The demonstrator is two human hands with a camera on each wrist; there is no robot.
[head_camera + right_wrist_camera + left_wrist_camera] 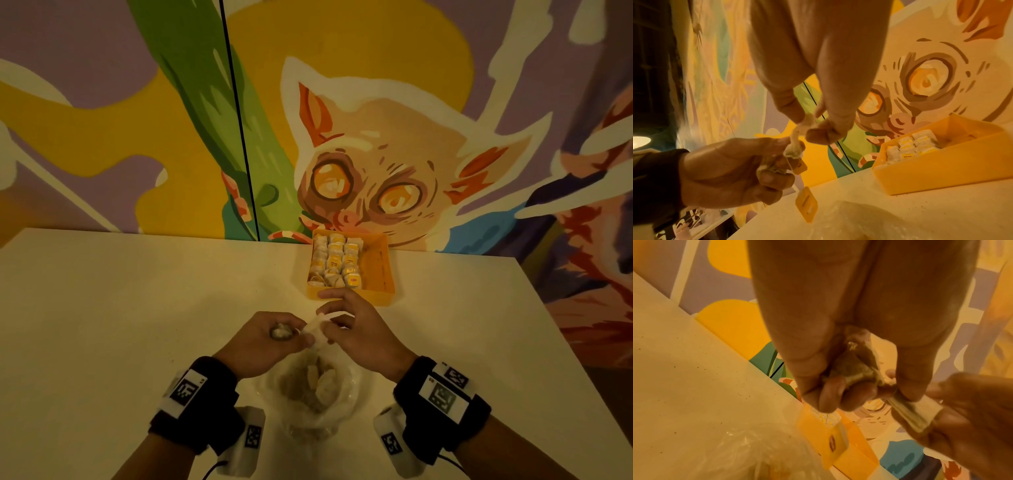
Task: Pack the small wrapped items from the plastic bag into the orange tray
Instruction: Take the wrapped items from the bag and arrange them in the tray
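My left hand [265, 337] clenched round tea bag [281, 333], bunched in fist. My right hand [356, 327] pinches its paper end [317, 325], pulling taut to straighten before packing. Plastic bag [313, 390] below hands, items inside. Orange tray [375, 270] ahead, left part filled, right part free.

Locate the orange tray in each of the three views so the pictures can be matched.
Head: the orange tray sits at the table's far edge, just beyond the right hand.
Left wrist: bottom centre, below the left hand, partly behind the plastic bag.
Right wrist: right side, resting on the table.
Shared landmark: the big-eyed creature mural behind the tray.
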